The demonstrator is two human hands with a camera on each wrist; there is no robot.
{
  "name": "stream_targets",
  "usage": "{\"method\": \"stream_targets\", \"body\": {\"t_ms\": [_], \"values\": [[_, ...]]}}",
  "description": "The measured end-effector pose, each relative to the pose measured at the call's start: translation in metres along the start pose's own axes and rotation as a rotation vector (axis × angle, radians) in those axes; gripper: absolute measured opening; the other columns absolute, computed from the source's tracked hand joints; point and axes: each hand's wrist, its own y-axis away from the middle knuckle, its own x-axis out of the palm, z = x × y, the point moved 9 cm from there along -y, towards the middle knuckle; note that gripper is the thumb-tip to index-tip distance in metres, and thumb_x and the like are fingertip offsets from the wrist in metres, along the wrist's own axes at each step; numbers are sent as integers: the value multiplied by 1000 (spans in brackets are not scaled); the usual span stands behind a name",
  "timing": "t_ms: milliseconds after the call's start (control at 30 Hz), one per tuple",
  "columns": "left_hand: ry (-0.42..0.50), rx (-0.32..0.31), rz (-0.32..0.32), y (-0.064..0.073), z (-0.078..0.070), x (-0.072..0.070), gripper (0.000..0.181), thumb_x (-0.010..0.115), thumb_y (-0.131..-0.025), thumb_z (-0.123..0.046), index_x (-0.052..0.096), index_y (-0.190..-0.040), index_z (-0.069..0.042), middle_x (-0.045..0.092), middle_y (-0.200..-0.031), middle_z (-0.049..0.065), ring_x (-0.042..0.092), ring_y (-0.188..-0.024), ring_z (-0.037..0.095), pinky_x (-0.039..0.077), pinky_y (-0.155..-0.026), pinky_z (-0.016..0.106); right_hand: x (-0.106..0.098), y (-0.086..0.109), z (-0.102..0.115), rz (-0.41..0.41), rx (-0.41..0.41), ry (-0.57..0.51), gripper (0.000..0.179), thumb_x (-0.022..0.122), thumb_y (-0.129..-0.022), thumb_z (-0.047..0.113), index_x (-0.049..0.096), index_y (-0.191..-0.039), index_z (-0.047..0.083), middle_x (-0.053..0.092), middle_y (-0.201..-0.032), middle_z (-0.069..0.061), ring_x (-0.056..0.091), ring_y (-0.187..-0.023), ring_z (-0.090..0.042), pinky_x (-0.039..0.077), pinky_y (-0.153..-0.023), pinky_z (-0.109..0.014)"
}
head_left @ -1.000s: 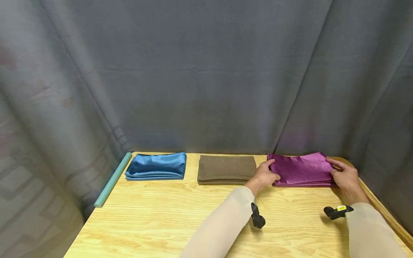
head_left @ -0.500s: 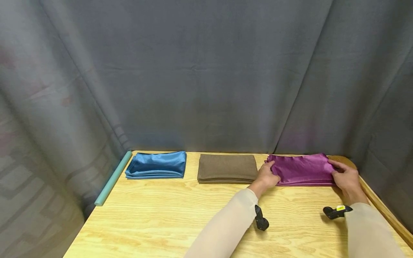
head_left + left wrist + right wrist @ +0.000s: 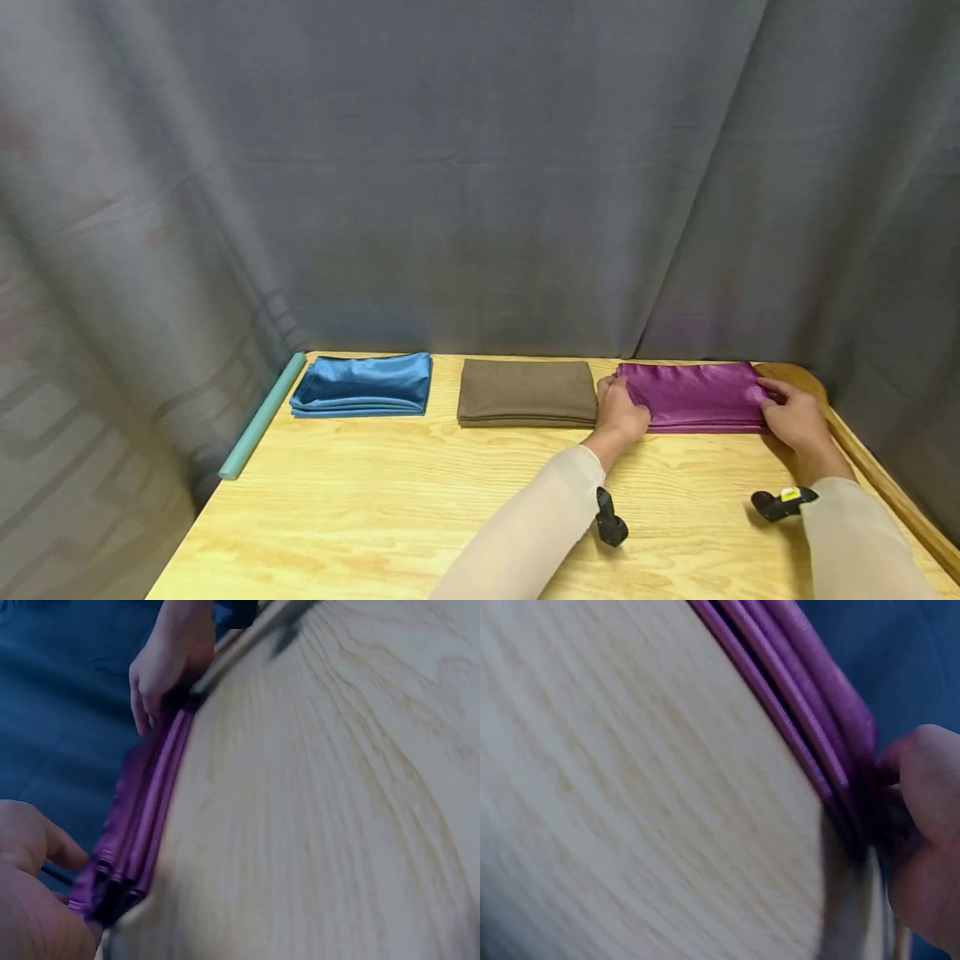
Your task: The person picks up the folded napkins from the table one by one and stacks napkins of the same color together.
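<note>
A folded purple satin cloth (image 3: 693, 396) lies at the back right of the wooden table, its stacked layers showing along the front edge. At its left end my left hand (image 3: 621, 412) grips the cloth between thumb and fingers; part of that end is hidden behind the hand. My right hand (image 3: 801, 421) pinches the opposite end. In the left wrist view, the thumb and fingers of the left hand (image 3: 37, 885) are on either side of the cloth's end (image 3: 112, 877). The right wrist view has the right hand (image 3: 930, 832) holding a corner of the cloth (image 3: 832, 727).
A folded brown cloth (image 3: 527, 393) lies just left of my left hand. Farther left is a folded blue satin cloth (image 3: 363, 385), beside a green strip (image 3: 262, 417) along the table's left edge. Grey curtains (image 3: 450, 183) hang behind the table (image 3: 375, 517).
The purple cloth has shifted slightly left, its right end most, baring more of the table's back right corner. My right hand has moved a little left with it. My left hand's grip has shifted slightly.
</note>
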Motion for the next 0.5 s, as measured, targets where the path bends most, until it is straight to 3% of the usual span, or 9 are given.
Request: {"method": "stream_targets", "body": {"t_ms": [67,167,267,367,500], "values": [[0,17,-15,-2,-4,-7,62,68,-81,-2,58,-142,0,53,-143,13,54,-133,22,44,-113,24,-4,0,14,-2,-93,53,47,47,-102,10,47,-142,-15,49,-136,-47,50,-122,-59,45,-95,-60],[13,51,14,-6,-14,-20,65,68,-85,-8,54,-148,-5,47,-153,12,50,-140,24,41,-117,27,-13,2,32,-35,-184,120,45,50,-99,10,49,-138,-14,54,-129,-45,53,-115,-59,44,-89,-60],[-26,164,63,-9,-31,-44,65,67,-87,-9,52,-150,-10,44,-159,11,47,-145,26,40,-119,31,-25,6,53,-52,-229,111,46,51,-100,12,48,-140,-12,49,-132,-44,51,-116,-60,41,-92,-67],[-175,339,138,-10,-51,-75,61,64,-92,-13,52,-152,-12,43,-162,10,46,-147,26,39,-120,34,-35,12,81,-45,-289,87,50,51,-102,15,46,-145,-9,44,-137,-41,49,-118,-59,40,-91,-71],[-500,605,277,-1,-72,-118,49,57,-102,-20,53,-151,-17,42,-164,6,50,-145,22,42,-119,35,-45,24,125,-16,-391,90,53,54,-104,21,45,-150,-3,43,-145,-36,53,-117,-58,43,-87,-71]]}}
